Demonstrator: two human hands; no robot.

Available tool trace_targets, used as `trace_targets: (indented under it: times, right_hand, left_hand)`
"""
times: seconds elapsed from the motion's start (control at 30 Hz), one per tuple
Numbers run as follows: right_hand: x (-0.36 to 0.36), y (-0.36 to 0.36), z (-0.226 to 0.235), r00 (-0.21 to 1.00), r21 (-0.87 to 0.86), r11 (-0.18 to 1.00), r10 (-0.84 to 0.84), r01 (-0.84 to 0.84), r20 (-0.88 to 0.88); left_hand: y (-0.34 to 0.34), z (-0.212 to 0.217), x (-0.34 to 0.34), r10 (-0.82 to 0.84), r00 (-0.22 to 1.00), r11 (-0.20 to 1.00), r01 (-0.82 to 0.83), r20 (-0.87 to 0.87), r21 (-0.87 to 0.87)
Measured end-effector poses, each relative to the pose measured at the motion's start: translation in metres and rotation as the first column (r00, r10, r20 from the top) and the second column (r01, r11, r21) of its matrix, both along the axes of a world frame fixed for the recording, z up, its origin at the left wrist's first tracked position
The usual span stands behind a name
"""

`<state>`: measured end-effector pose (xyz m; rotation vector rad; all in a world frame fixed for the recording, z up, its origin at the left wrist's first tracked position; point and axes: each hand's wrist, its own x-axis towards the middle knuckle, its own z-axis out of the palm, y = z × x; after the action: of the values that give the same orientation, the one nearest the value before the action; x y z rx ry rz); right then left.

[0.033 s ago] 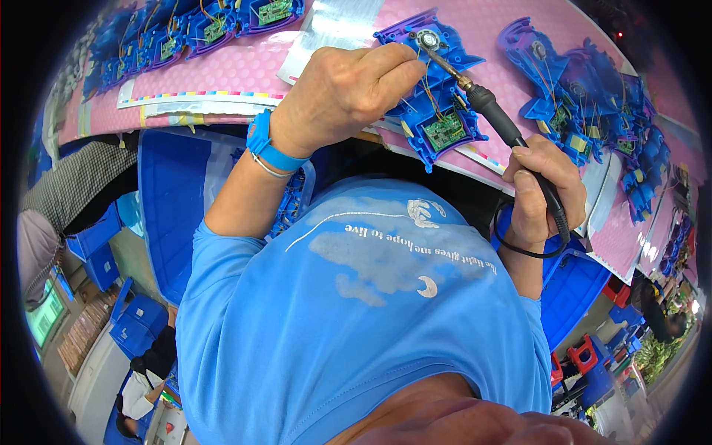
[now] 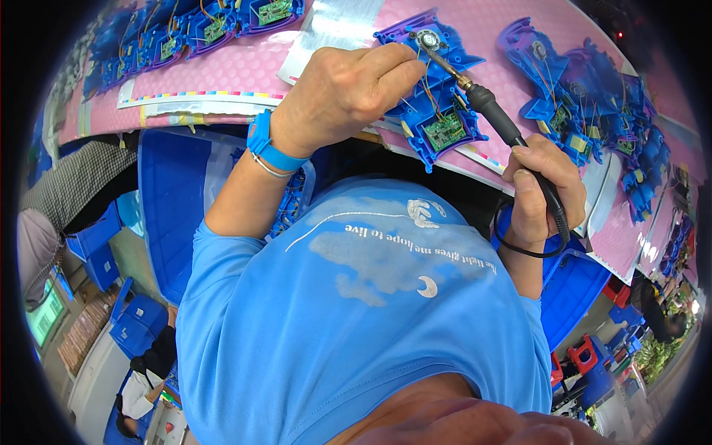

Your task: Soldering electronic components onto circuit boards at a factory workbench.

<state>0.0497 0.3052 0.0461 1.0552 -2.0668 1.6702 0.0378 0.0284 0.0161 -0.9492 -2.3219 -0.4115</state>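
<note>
My right hand (image 2: 545, 189) is wrapped around the black handle of a soldering iron (image 2: 493, 111). Its metal tip reaches a small round speaker (image 2: 428, 40) in the upper part of a blue plastic housing half (image 2: 466, 58). Close by, on the left of that speaker, my left hand (image 2: 363, 87) is pinched together over the housing; whatever the fingertips hold is hidden. A green circuit board (image 2: 445, 131) sits in the housing's lower end, and thin wires run from it up toward the speaker.
Several similar housings (image 2: 575, 89) lie at the right, and another row (image 2: 211, 33) stands at the far left of the pink table cover (image 2: 222, 70). Blue bins (image 2: 172, 200) flank me below the table edge. The iron's cable loops under my right hand. Other people are at left.
</note>
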Motion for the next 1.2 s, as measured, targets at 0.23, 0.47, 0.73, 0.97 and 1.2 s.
trace_targets:
  times: [0.23,0.47,0.73,0.97,1.2]
  right_hand:
    - [-0.0019,0.0017,-0.0037,1.000,0.031,0.999,-0.012,0.012,-0.004]
    - [0.0012,-0.0010,-0.0019,1.000,-0.024,1.000,-0.013,0.013,0.000]
    - [0.0011,0.0012,0.0030,1.000,-0.061,0.998,0.006,-0.005,0.013]
    - [0.0013,0.0021,0.0024,1.000,-0.062,0.998,-0.003,0.003,0.012]
    - [0.0027,0.0040,0.0017,1.000,-0.073,0.997,-0.009,0.010,0.020]
  left_hand:
    - [0.0009,-0.0012,-0.0008,0.005,0.999,1.000,-0.005,0.042,0.014]
    - [0.0021,-0.0021,-0.0001,0.028,0.997,0.999,-0.030,0.074,0.025]
    - [0.0019,-0.0048,0.0004,0.038,0.997,0.998,-0.042,0.065,0.054]
    - [0.0036,-0.0038,0.0009,0.038,0.995,0.996,-0.045,0.088,0.075]
    - [0.0073,0.0000,0.0012,0.000,0.991,0.992,-0.016,0.131,0.124]
